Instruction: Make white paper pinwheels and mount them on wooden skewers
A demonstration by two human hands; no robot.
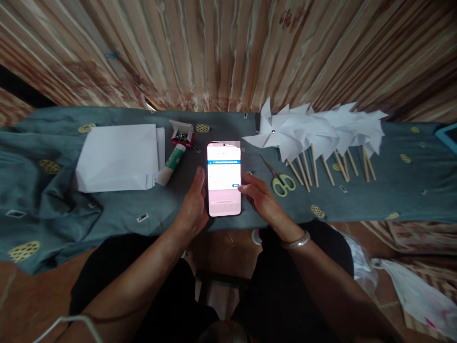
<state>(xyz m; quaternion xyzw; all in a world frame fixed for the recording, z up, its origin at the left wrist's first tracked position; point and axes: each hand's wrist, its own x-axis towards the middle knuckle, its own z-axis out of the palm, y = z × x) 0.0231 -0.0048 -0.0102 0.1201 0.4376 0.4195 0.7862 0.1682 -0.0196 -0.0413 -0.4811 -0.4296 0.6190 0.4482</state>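
A lit smartphone is held upright over the table, its screen facing me. My left hand grips its left edge, thumb along the side. At the right edge, my right hand has its fingers against the phone, a fingertip or thumb at the blue button on the screen. Just right of that hand lie scissors with light green handles. Left of the phone are a glue stick and a small red box with its flap up and dark, shiny small items inside.
A stack of white paper lies at the left on the green tablecloth. Several white paper pinwheels on wooden sticks overlap in a row at the right. Pleated curtains hang behind. A blue-edged object sits far right; plastic bags lie below.
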